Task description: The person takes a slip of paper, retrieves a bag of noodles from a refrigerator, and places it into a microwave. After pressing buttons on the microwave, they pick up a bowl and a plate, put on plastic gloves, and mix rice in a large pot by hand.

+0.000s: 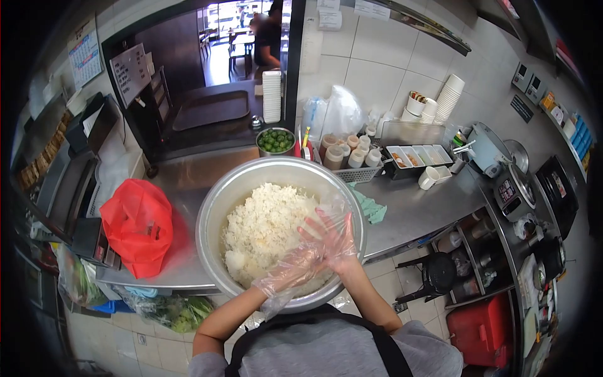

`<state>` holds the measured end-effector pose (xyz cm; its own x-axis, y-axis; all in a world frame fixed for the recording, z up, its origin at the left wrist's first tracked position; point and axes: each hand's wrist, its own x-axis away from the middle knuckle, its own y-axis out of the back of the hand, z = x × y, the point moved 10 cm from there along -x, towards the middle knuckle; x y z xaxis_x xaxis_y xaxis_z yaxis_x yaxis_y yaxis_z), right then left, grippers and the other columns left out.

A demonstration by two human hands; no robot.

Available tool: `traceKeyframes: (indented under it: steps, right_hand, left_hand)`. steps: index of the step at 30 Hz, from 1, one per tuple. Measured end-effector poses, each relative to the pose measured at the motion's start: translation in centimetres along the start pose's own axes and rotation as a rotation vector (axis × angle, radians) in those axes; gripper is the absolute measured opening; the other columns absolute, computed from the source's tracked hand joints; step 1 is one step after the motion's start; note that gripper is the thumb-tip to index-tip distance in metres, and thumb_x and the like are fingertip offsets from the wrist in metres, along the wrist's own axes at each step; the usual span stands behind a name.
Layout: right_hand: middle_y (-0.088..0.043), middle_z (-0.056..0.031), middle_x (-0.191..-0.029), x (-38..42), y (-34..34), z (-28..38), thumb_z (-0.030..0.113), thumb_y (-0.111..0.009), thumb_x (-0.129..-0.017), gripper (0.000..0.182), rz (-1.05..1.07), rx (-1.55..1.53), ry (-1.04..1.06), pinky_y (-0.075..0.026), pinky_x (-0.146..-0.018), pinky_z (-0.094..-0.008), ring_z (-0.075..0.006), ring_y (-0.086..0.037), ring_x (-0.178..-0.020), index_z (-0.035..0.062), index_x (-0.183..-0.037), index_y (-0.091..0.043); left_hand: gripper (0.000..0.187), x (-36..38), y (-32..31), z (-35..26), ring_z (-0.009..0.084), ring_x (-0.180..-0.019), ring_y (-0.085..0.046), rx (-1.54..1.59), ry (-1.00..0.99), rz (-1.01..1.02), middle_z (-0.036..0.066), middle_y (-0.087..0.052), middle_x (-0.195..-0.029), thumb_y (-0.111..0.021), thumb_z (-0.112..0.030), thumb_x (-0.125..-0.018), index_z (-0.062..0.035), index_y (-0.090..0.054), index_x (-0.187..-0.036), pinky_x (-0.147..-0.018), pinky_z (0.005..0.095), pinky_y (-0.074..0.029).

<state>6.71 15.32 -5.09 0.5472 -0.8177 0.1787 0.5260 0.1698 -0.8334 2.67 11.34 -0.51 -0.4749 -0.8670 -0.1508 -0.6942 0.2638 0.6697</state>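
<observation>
A big steel bowl [213, 213] stands on the steel counter [414, 210] in front of me, half full of white cooked rice [260, 229]. Both my hands are inside it, in loose clear plastic gloves. My right hand [331, 237] lies on the rice at the bowl's right side with its fingers spread. Just below and left of it, my left hand [294, 269] rests near the front rim; its fingers are hidden under crumpled glove and the right hand.
A red plastic bag [138, 226] lies left of the bowl. Behind it are a bowl of limes [275, 139], a basket of sauce bottles [352, 156], a condiment tray [418, 156] and a green cloth [372, 210]. Rice cookers [515, 188] stand at right. A person [269, 34] stands beyond the hatch.
</observation>
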Motion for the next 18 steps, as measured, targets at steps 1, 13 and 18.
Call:
traceKeyframes:
  steps: [1,13,18]
  right_hand:
    - [-0.033,-0.0054,-0.135,-0.2,-0.4,0.3,0.074,-0.025,-0.078,0.077,0.043,0.009,0.025,-0.024,-0.096,-0.0564,-0.0295,-0.039,-0.118,0.0226,-0.135,-0.029]
    - [-0.008,-0.0045,-0.146,-3.3,-2.0,3.4,0.074,-0.014,-0.078,0.076,0.138,0.247,0.293,-0.003,-0.103,-0.0531,-0.034,-0.013,-0.132,0.0308,-0.14,-0.01]
    - [-0.037,-0.0125,-0.131,-5.1,-3.3,4.5,0.056,-0.045,-0.082,0.074,0.135,0.642,0.399,-0.029,-0.098,-0.0431,-0.0292,-0.037,-0.121,0.0177,-0.139,-0.018]
  left_hand:
    - [0.016,0.0,-0.3,0.2,0.0288,-0.08,-0.057,0.008,0.004,-0.01,0.013,-0.06,-0.088,-0.058,-0.02,-0.082,-0.0065,-0.058,-0.089,-0.071,0.038,-0.045]
    - [0.034,-0.1,-5.5,-2.6,0.0204,-0.079,-0.057,0.329,-0.024,0.291,0.009,-0.059,-0.084,-0.056,-0.039,-0.083,-0.0063,-0.058,-0.092,-0.072,0.0352,-0.045]
    - [0.031,0.8,-1.2,-2.9,0.0205,-0.084,-0.057,0.456,-0.034,0.232,0.009,-0.059,-0.085,-0.057,-0.037,-0.083,-0.007,-0.06,-0.091,-0.077,0.0338,-0.047]
